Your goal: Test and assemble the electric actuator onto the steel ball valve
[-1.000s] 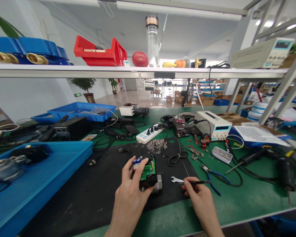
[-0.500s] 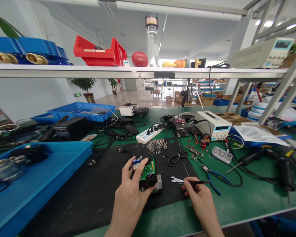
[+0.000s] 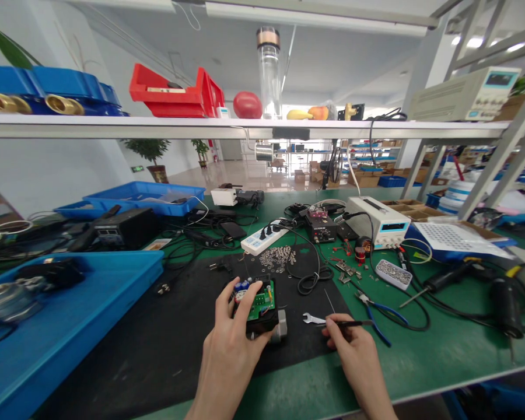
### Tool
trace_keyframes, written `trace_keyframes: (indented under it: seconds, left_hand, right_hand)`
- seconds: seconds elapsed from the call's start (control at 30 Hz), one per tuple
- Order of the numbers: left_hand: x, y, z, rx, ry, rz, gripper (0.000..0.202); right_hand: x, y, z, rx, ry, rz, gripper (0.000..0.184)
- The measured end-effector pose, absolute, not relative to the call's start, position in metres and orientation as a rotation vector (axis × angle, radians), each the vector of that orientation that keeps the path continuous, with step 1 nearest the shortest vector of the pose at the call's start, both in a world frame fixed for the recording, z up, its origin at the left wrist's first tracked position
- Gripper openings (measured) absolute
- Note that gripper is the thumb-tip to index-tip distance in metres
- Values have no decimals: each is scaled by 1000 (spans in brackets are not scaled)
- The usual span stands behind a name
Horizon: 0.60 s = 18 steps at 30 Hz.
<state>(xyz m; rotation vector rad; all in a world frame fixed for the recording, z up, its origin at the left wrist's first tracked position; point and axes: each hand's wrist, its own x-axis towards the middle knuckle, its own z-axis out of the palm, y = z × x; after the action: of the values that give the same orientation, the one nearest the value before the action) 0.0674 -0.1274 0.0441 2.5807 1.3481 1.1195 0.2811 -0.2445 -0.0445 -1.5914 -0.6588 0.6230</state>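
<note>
My left hand point(image 3: 231, 344) grips a small black device point(image 3: 262, 309) with a green circuit board and blue capacitors on top, resting on the black mat point(image 3: 157, 338). My right hand point(image 3: 352, 350) is closed in a pinch on a thin black tool point(image 3: 352, 322) that lies almost level, its tip pointing left toward a small silver wrench point(image 3: 312, 318) on the mat. A pair of blue-handled pliers point(image 3: 380, 318) lies just right of that hand.
A blue tray point(image 3: 70, 326) fills the left. Behind the mat lie a pile of small metal parts point(image 3: 280, 256), a white power strip point(image 3: 262, 238), cables, a white power supply point(image 3: 378, 219) and a soldering iron point(image 3: 441, 281). A shelf point(image 3: 245, 127) runs overhead.
</note>
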Motion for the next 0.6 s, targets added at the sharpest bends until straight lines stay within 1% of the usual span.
trace_keyframes:
  seconds: [0.27, 0.6]
  left_hand:
    - [69, -131, 48, 2542, 1372, 1093, 72]
    - [68, -128, 43, 2560, 1347, 1128, 72]
  right_hand:
    - [280, -245, -44, -1594, -657, 608, 52]
    - [281, -244, -44, -1594, -650, 592, 53]
